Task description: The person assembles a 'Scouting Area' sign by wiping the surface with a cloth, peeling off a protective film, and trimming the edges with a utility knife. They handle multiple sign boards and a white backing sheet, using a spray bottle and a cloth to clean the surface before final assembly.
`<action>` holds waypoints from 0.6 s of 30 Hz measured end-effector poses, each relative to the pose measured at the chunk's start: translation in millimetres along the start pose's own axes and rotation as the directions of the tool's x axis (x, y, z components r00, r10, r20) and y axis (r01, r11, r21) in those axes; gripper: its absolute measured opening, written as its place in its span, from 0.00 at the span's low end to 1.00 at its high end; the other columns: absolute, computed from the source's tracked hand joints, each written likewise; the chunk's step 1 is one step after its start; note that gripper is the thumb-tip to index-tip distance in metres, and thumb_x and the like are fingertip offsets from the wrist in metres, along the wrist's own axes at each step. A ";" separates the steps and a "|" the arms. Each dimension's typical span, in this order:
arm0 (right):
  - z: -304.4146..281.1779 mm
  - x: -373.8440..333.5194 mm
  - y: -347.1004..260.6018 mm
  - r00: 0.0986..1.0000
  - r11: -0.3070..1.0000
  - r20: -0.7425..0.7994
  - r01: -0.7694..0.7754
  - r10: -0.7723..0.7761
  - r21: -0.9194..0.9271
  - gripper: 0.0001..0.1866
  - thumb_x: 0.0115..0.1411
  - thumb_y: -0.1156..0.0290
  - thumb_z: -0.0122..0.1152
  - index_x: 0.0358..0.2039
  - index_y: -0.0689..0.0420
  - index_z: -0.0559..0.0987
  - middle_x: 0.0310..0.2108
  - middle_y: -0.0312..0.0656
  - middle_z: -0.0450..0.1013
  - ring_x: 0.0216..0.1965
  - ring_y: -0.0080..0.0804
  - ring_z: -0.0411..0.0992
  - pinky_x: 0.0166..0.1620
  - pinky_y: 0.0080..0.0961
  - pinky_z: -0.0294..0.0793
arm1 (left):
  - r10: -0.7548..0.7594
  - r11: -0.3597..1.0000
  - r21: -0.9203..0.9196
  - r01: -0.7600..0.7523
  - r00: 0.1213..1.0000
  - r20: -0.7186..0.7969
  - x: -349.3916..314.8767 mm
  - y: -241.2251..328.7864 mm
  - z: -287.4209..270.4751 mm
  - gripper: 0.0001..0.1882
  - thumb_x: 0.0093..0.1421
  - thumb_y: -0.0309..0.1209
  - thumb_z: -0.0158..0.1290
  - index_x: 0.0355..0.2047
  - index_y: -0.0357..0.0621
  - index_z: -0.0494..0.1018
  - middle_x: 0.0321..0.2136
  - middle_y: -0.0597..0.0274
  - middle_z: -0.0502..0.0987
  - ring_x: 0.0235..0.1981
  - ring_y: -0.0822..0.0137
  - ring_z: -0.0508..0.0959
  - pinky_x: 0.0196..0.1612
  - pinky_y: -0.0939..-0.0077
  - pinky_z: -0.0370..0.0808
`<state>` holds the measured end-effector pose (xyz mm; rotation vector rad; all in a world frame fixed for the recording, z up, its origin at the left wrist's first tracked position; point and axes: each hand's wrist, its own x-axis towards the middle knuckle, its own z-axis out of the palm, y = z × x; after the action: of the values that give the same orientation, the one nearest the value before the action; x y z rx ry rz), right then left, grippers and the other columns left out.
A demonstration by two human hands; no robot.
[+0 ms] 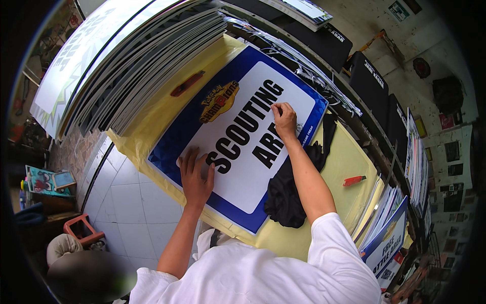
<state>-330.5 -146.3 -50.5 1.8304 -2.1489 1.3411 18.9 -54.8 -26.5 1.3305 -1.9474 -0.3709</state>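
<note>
A blue-bordered sign board (pixel 243 190) with a white middle, black lettering and a yellow emblem lies flat and slanted before me. My left hand (pixel 196 177) rests on its lower left part, fingers spread. Over the right part of the lettering is my right hand (pixel 285 120), its thumb and fingertips pinched together; whatever they hold, if anything, is too small to make out. A bunched black cloth (pixel 288 197) lies along the board's right edge, partly under my right forearm. Yellow sheeting (pixel 329 175) covers the surface beneath the board.
A red-handled tool (pixel 354 180) lies at the right, and a red-and-black tool (pixel 187 83) beyond the board. Stacked panels (pixel 147 66) stand far left, with more upright signs (pixel 387 243) at right. On the tiled floor are a red stool (pixel 83 230) and a partly blurred person (pixel 66 248).
</note>
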 end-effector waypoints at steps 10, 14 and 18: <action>0.1 1.0 -1.9 1.000 1.000 -0.006 0.031 -0.031 -0.007 0.08 0.65 0.70 0.65 0.33 0.62 0.83 0.31 0.46 0.79 0.33 0.44 0.78 0.39 0.35 0.76 | -0.008 1.000 0.028 0.008 1.000 0.019 1.1 0.2 -1.2 0.17 0.63 0.33 0.61 0.52 0.46 0.76 0.61 0.51 0.74 0.67 0.45 0.67 0.72 0.40 0.55; -1.2 1.1 -2.9 1.000 1.000 0.021 -0.002 0.002 0.004 0.08 0.64 0.70 0.65 0.33 0.62 0.83 0.32 0.46 0.78 0.35 0.46 0.78 0.40 0.38 0.75 | -0.008 1.000 0.028 0.008 1.000 0.017 0.8 -0.2 -0.3 0.17 0.63 0.33 0.61 0.52 0.46 0.76 0.61 0.51 0.73 0.67 0.45 0.67 0.72 0.40 0.55; -2.1 0.1 -4.0 0.998 0.999 0.057 -0.040 0.039 0.025 0.06 0.64 0.70 0.64 0.34 0.60 0.82 0.34 0.48 0.78 0.40 0.51 0.77 0.44 0.43 0.75 | -0.011 1.000 0.029 0.010 1.000 0.014 0.3 1.1 -0.6 0.17 0.63 0.32 0.60 0.52 0.46 0.76 0.61 0.51 0.73 0.67 0.45 0.67 0.72 0.41 0.55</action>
<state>-328.3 -144.8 -46.7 1.8670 -2.2173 1.3472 18.5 -54.6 -25.3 1.3605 -1.9647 -0.3593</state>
